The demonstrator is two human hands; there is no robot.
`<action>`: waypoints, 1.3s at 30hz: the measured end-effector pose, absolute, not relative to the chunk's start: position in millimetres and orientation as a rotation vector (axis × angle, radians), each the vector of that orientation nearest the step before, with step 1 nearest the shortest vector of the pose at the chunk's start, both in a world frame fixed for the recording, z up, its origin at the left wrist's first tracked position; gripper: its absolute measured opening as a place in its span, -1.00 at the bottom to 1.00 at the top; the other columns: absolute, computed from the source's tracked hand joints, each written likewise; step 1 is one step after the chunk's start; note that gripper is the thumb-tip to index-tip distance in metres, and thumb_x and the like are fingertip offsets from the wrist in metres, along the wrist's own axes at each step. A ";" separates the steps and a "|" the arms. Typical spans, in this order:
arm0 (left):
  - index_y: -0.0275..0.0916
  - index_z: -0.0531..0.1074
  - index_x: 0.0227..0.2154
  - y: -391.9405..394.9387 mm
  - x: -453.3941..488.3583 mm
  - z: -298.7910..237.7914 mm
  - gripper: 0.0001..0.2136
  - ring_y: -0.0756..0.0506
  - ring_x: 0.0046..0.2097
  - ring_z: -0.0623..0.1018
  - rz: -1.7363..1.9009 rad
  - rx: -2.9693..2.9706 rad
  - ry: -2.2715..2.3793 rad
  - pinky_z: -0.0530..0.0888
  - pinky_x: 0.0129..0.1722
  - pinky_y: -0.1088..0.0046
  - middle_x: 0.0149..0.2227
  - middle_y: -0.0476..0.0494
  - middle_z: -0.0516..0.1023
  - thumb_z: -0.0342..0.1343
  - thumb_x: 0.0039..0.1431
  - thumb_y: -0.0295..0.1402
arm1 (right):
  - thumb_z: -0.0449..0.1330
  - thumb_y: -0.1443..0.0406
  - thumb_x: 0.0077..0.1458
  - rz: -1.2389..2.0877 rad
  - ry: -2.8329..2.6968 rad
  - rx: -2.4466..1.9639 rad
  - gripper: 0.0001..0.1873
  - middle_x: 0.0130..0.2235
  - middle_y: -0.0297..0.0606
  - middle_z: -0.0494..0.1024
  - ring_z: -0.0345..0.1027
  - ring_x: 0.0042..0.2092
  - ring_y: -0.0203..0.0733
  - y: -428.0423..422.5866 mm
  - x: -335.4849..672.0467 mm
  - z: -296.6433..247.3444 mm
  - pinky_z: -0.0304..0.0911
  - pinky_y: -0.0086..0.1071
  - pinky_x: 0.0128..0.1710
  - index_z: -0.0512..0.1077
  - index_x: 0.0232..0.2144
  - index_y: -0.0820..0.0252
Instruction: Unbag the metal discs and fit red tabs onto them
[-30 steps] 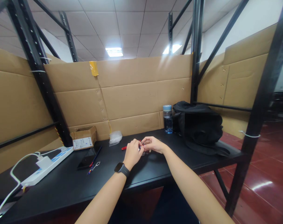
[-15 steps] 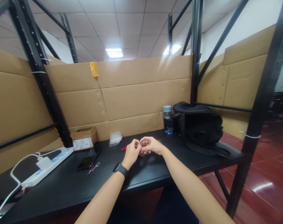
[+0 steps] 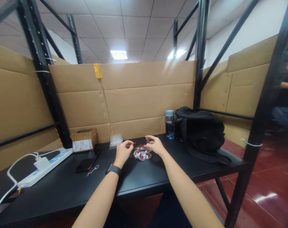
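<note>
A heap of small shiny metal discs with red bits [image 3: 142, 154] lies on the black tabletop [image 3: 144, 174] between my hands. My left hand [image 3: 123, 153], with a dark watch [image 3: 113, 169] on the wrist, is just left of the heap. Its thumb and forefinger pinch a small red piece [image 3: 134, 143], too small to name exactly. At the heap's right side, my right hand [image 3: 156, 146] is closed at the fingertips on what looks like a small metal disc [image 3: 147, 140], seen nearly edge-on and partly hidden by the fingers.
Behind the hands lie a clear plastic bag [image 3: 115, 141] and an open cardboard box [image 3: 84, 141]. A phone [image 3: 85, 164], pen and keychain lie left, near a white power strip [image 3: 46, 169]. Back right stand a water bottle [image 3: 170, 125] and a black backpack [image 3: 201, 133]. Cardboard walls the table.
My hands, earlier together over the discs, have moved apart, the left one leftward. The heap of discs now shows between them. Part of a person has come into view at the far right.
</note>
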State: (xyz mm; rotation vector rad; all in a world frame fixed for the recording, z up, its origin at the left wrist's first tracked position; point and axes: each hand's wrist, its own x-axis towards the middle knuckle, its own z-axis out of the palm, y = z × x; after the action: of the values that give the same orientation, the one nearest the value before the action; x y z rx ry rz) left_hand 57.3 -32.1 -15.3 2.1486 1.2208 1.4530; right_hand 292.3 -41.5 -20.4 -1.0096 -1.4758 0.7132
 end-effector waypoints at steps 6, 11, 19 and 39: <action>-0.16 0.60 -0.29 5.2 -10.6 -26.4 -0.81 -0.18 -0.12 0.66 1.217 2.254 1.443 0.50 -0.03 0.34 -0.21 -0.10 0.70 0.13 0.14 -0.24 | 0.34 0.37 -0.21 0.170 -1.530 -1.623 -0.37 0.03 0.05 0.51 0.42 0.10 0.13 -31.7 343.7 -25.5 0.25 -0.15 0.18 0.54 0.02 0.33; -0.14 0.61 -0.31 10.4 -21.6 -33.9 -0.81 -0.18 -0.10 0.66 1.061 2.258 1.457 0.49 -0.04 0.39 -0.23 -0.07 0.71 0.14 0.13 -0.21 | 0.35 0.42 -0.21 0.201 -1.559 -1.714 -0.32 0.03 0.04 0.59 0.46 0.10 0.12 -33.9 359.4 -29.1 0.28 -0.22 0.13 0.51 0.07 0.30; -0.12 0.63 -0.26 16.4 -17.5 -42.3 -0.77 -0.18 -0.07 0.66 1.006 2.210 1.416 0.50 -0.03 0.38 -0.21 -0.07 0.71 0.17 0.11 -0.16 | 0.37 0.39 -0.17 0.227 -1.564 -1.749 -0.71 -0.20 -0.12 0.67 0.55 -0.09 0.03 -32.9 356.9 -34.3 0.34 -0.27 -0.06 0.62 -0.28 0.16; -0.08 0.67 -0.29 24.5 -18.4 -45.0 -0.72 -0.23 -0.06 0.65 1.024 2.170 1.552 0.49 -0.07 0.38 -0.18 -0.10 0.71 0.12 0.14 -0.09 | 0.45 0.09 -0.17 1.269 -2.514 -0.583 -0.65 -0.13 -0.21 0.66 0.55 -0.06 0.01 -206.2 241.6 -26.9 0.42 -0.33 -0.20 0.63 -0.25 -0.06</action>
State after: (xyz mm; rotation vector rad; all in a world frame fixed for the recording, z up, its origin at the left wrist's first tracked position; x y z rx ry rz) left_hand -18.4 24.5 -45.0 2.1699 1.5515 1.0238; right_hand 241.6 -206.2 -26.9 -0.5826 -2.5138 1.2685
